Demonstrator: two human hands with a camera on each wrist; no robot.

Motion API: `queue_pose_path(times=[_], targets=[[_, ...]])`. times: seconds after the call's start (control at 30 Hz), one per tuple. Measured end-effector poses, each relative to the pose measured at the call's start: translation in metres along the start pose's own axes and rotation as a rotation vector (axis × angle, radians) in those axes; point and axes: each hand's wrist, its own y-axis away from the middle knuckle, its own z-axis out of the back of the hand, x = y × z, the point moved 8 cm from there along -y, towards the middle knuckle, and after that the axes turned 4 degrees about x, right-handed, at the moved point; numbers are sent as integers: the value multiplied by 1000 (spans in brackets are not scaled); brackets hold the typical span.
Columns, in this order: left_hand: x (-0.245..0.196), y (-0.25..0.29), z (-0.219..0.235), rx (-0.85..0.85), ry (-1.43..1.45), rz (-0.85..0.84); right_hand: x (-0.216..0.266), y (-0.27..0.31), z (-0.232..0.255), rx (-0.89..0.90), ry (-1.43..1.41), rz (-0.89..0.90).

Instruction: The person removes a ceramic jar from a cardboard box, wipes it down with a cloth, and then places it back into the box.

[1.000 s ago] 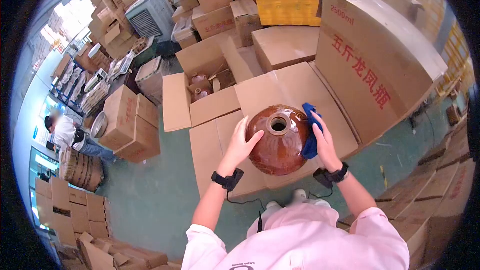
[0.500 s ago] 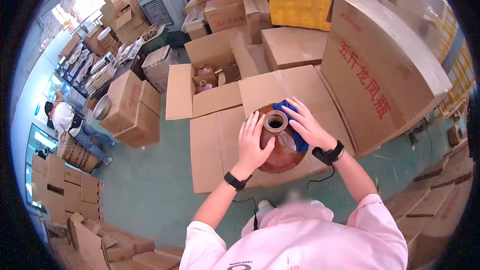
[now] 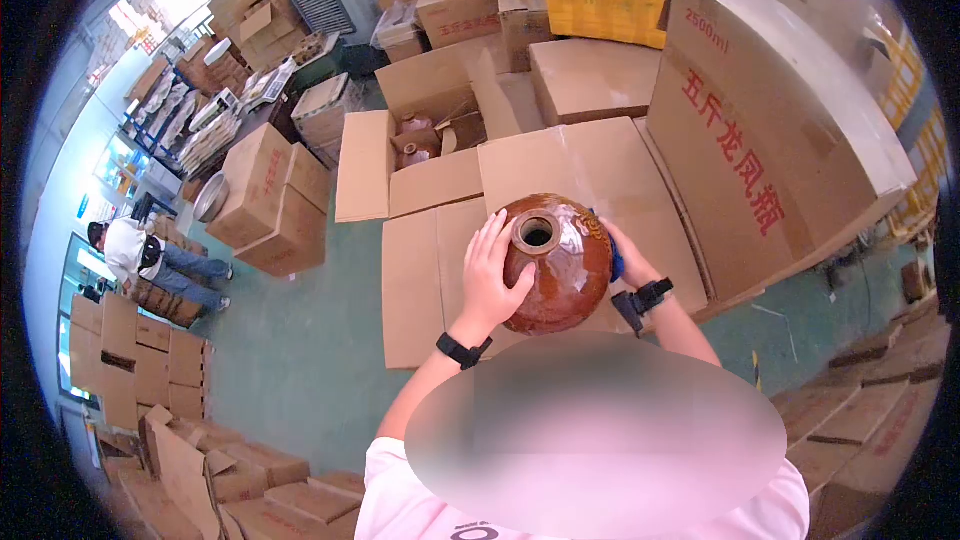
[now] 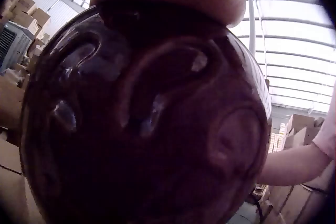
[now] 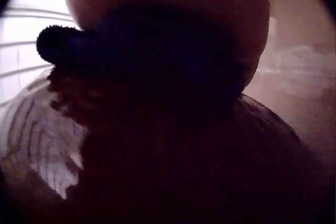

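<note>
A round, glossy brown glazed jar (image 3: 565,285) with a short neck and open mouth is between my two hands over the cardboard box top (image 3: 545,165). My left hand (image 3: 490,275) lies along its left shoulder, fingers extended beside the neck and thumb spread across the front. Raised relief on the jar (image 4: 157,129) fills the left wrist view. On the right side my right hand (image 3: 632,255) presses a blue cloth (image 3: 616,258) against the jar; its fingers are partly hidden behind the jar. In the right wrist view the dark cloth (image 5: 68,45) is sandwiched between palm and glaze.
An open carton (image 3: 430,180) with similar brown jars stands beyond the box top. A tall printed carton (image 3: 740,130) rises at the right, and a yellow box (image 3: 607,2) lies at the back. Another person (image 3: 130,250) bends over at the far left.
The jar has turned and its mouth has shifted, bringing a raised pattern to its upper right. My right hand went with the cloth from the right side to near the neck, then back down the side.
</note>
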Motion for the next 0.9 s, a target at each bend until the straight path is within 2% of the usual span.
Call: queue_pose_path(times=[0.1,0.17,0.3,0.4,0.5,0.57,0.6,0.7,0.73,0.77,0.83,0.9], targets=[[0,0,0,1,-1,2,-49,6,13,-82,-183,-6],[-1,0,0,2,1,5,-84,3,20,-77,-330,-24],[1,-1,1,-2,7,4,-94,14,17,-149,-454,-117],[0,-1,2,-2,-1,-1,-65,17,5,-156,-466,-107],[-2,-1,3,-1,2,12,-20,19,13,-196,-192,62],[-2,-1,3,3,7,20,22,19,-3,-127,-26,205],[-2,-1,3,8,9,23,43,21,-13,-91,56,276],[-7,-4,7,24,-29,17,94,32,-58,51,90,360],[-9,-4,8,34,-48,14,104,35,-75,47,142,355],[-7,-4,7,32,-32,23,106,35,-85,2,293,313],[-4,-4,6,27,-3,35,119,41,-135,203,938,701],[3,-1,3,18,27,33,108,47,-174,280,1383,830]])
